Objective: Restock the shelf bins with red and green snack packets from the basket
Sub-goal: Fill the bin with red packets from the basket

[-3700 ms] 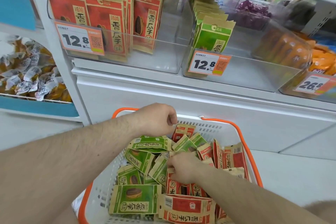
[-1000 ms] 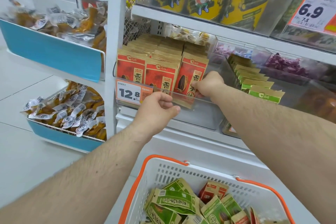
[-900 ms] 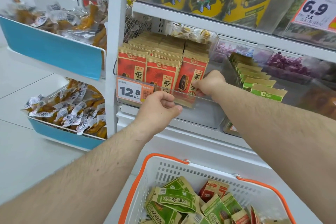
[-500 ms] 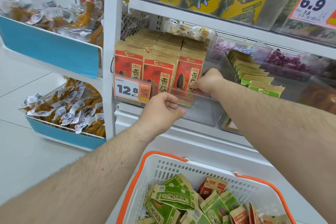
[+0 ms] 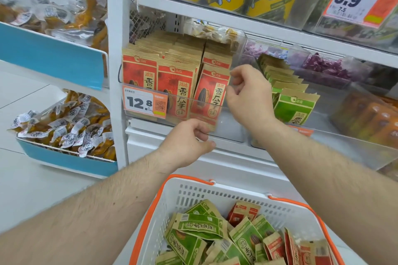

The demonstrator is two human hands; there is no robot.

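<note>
The left hand [image 5: 187, 142] is curling its fingers at the lower front edge of the clear shelf bin [image 5: 228, 127], just under the rightmost red packet [image 5: 210, 97]; whether it is actually gripping the bin's edge cannot be told. The right hand [image 5: 249, 97] is hovering just right of that packet, at the bin's front rim, its fingers loosely bent and holding nothing. The red sunflower-seed packets [image 5: 163, 75] are standing upright in three rows inside this bin, behind an orange price tag [image 5: 144, 103] reading 12.8. In the neighbouring clear bin to the right, green packets [image 5: 295, 105] are standing in a single row, the front one leaning forward. Below both arms, a white basket [image 5: 215, 196] with orange handles is sitting with a loose jumble of green basket packets [image 5: 200, 227] and red basket packets [image 5: 243, 213] lying flat and tilted inside it. To the left, blue-fronted trays [image 5: 53, 56] are holding clear-wrapped snacks.
</note>
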